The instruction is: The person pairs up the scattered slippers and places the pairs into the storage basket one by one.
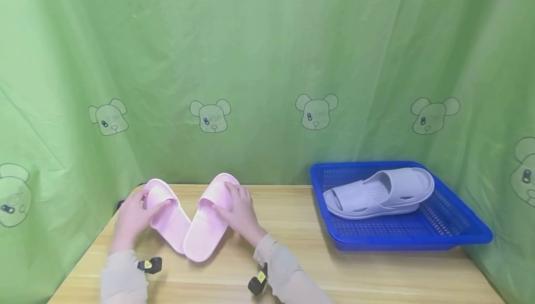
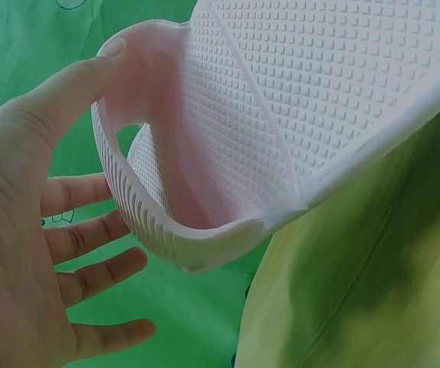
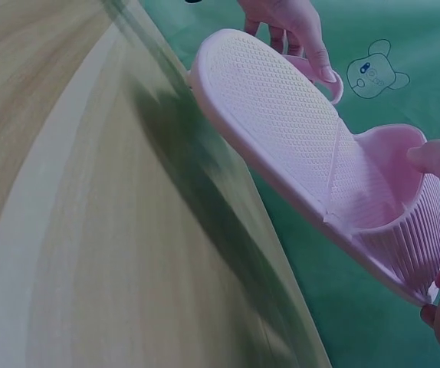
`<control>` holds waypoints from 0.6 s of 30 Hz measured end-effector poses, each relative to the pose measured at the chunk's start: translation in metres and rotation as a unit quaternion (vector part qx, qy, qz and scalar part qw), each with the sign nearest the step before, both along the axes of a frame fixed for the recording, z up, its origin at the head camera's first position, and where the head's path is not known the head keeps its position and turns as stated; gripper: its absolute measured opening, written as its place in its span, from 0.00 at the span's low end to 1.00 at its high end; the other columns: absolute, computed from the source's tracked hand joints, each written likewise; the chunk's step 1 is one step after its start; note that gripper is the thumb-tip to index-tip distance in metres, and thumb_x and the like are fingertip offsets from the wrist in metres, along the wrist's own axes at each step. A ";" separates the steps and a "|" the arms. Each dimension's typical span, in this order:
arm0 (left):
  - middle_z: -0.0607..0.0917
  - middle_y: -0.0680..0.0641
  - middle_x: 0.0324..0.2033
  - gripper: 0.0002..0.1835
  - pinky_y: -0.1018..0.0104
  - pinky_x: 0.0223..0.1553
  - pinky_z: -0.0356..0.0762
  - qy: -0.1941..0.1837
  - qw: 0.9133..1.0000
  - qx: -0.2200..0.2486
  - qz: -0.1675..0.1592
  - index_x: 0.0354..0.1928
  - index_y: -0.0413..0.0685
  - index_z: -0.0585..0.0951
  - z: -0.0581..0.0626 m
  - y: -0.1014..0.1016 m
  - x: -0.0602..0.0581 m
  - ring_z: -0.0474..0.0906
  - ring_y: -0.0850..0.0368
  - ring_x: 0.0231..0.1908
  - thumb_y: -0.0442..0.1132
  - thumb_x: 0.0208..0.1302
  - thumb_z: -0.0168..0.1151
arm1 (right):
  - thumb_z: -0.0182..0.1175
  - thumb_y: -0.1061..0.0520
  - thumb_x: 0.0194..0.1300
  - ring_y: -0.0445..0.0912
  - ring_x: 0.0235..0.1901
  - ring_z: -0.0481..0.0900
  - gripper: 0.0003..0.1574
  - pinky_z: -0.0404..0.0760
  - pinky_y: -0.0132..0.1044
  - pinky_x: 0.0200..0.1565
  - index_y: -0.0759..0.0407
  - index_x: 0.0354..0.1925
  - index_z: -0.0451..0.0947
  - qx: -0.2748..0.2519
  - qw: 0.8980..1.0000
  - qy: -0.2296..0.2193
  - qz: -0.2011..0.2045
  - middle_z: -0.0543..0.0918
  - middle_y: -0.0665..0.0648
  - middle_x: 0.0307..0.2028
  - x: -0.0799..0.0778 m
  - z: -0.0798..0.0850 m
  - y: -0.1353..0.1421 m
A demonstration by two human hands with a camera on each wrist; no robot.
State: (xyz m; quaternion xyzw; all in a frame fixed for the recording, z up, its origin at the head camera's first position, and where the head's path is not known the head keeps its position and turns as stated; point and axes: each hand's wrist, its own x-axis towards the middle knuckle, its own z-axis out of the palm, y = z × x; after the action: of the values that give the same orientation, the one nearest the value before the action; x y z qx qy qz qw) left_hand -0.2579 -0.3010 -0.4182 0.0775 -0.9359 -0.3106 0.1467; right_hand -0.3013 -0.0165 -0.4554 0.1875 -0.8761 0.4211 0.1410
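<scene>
Two pink slippers with ribbed straps are held over the near left part of the table, and their heels overlap in the head view. My left hand (image 1: 133,215) pinches the strap of the left slipper (image 1: 172,227), thumb at the strap's inner edge and the other fingers outside it. In the left wrist view, that slipper's dotted footbed (image 2: 320,92) faces the camera. With the thumb inside its strap and fingers under the toe, my right hand (image 1: 241,208) grips the right slipper (image 1: 205,236). The right wrist view shows this slipper (image 3: 274,115) tilted above the tabletop, casting a shadow.
A blue plastic basket (image 1: 401,239) stands on the right side of the wooden table (image 1: 284,211). Pale lavender slippers (image 1: 376,192) lie inside it. A green curtain (image 1: 259,62) with bear prints hangs behind the table and at both sides.
</scene>
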 end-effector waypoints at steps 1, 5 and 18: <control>0.69 0.30 0.65 0.55 0.33 0.60 0.67 -0.002 1.000 0.004 0.003 0.70 0.37 0.64 0.000 0.001 0.000 0.67 0.32 0.61 0.74 0.52 0.60 | 0.66 0.39 0.59 0.51 0.63 0.65 0.48 0.71 0.50 0.65 0.51 0.71 0.61 -0.002 1.000 -0.002 -0.001 0.70 0.58 0.62 0.000 0.000 0.001; 0.70 0.30 0.64 0.55 0.35 0.60 0.68 0.003 1.000 0.021 0.017 0.70 0.38 0.64 -0.001 0.005 0.001 0.68 0.34 0.61 0.73 0.52 0.62 | 0.66 0.40 0.59 0.51 0.62 0.65 0.48 0.72 0.51 0.64 0.53 0.71 0.61 -0.015 1.000 0.008 -0.004 0.71 0.59 0.60 -0.001 0.000 0.005; 0.71 0.32 0.60 0.51 0.41 0.58 0.74 0.041 0.992 0.105 0.063 0.69 0.39 0.64 -0.004 0.014 0.002 0.69 0.38 0.57 0.67 0.52 0.67 | 0.67 0.41 0.58 0.51 0.62 0.63 0.47 0.72 0.51 0.63 0.53 0.70 0.63 -0.040 0.999 0.006 -0.018 0.70 0.58 0.59 -0.003 -0.001 0.014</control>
State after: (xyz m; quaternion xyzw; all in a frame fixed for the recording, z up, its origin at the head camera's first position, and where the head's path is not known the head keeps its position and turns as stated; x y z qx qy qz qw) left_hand -0.2560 -0.2866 -0.4225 0.1383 -0.8847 -0.3999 0.1957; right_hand -0.3045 -0.0020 -0.4568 0.1686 -0.8607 0.4524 0.1616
